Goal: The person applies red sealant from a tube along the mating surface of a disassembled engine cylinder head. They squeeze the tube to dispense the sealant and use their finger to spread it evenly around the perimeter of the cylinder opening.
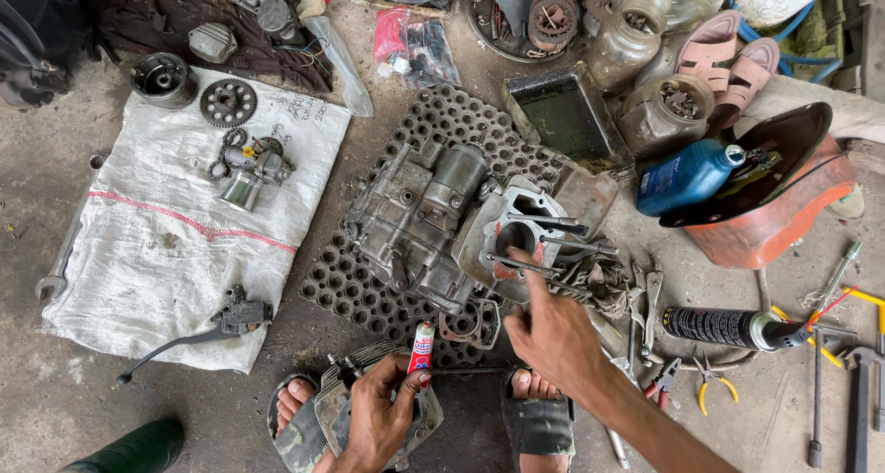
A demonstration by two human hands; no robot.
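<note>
Left hand (376, 418) fingers clamp a small red sealant tube (421, 348); right hand (551, 330), forefinger extended, touches the grey metal cylinder block (516, 233), where sealant could smear unevenly.

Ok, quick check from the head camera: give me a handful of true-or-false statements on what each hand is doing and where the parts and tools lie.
1. The left hand holds a small red and white tube. True.
2. The right hand grips the red-handled pliers. False: the pliers lie on the floor to its right; its index finger reaches to the flange of the engine cylinder.
3. The engine crankcase sits on a perforated rubber mat. True.
4. The blue oil bottle stands upright on the white sack. False: it lies tilted in an orange-red basin.
5. A sprocket lies on the white sack. True.
</note>
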